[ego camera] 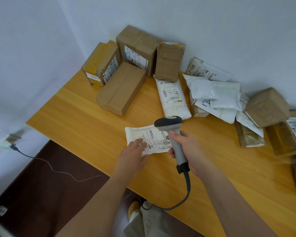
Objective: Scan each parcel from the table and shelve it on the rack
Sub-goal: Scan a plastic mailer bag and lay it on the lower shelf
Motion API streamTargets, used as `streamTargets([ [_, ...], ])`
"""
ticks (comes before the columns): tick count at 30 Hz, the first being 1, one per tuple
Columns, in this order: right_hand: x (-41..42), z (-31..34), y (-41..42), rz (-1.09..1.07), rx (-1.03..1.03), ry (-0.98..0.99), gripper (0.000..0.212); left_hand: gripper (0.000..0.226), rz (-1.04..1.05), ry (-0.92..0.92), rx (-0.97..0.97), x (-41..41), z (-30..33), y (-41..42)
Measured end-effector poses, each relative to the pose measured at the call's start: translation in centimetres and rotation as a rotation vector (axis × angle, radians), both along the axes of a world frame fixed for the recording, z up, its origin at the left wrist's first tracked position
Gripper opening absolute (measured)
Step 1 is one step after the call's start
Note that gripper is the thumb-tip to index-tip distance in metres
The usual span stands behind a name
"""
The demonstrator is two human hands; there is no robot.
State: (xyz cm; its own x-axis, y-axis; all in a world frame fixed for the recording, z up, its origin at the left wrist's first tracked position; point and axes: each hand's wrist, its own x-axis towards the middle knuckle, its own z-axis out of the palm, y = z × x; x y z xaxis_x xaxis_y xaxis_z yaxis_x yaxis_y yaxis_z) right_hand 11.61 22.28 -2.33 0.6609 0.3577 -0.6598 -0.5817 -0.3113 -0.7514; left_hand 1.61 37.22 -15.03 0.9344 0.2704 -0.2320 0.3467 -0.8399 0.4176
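Left hand (133, 153), fingers flat, pins the white padded mailer (148, 140) near the wooden table's (79, 106) front edge; right hand (186, 151) grips the grey corded scanner (173, 134), whose head probably shadows the barcode, risking a misread.

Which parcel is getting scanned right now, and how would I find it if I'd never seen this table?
Start at the wooden table and skip the boxes and bags piled along the wall. Nearer the front edge, one small white padded parcel lies flat by itself. The left hand rests on it, the right hand holds the grey scanner over it, and its label shows big digits, 2009.
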Motion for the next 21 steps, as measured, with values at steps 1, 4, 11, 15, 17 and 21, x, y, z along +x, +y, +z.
streamTargets([
  [1,-0.1,0.1,-0.1,-0.006,0.004,0.001,0.017,0.045,0.016,0.015,0.012,0.3,0.0,0.1],
  [4,-0.3,0.2,-0.5,-0.007,0.013,-0.008,0.017,0.051,0.175,0.032,0.082,1.1,0.4,0.8],
  [11,-0.8,0.2,-0.7,-0.028,0.005,-0.008,0.019,0.042,0.011,-0.02,0.01,0.4,0.7,-1.0],
  [15,-1.2,0.3,-0.5,-0.023,0.016,0.014,0.017,0.049,0.017,0.045,0.066,-0.1,-0.3,-2.4],
  [17,-1.2,0.4,-0.4,-0.02,0.021,0.021,0.02,0.052,0.008,0.099,0.127,0.3,-0.2,-3.0],
  [21,-1.1,0.6,-0.2,0.003,0.008,0.014,0.027,0.053,0.017,0.182,0.155,1.1,-0.4,-4.0],
])
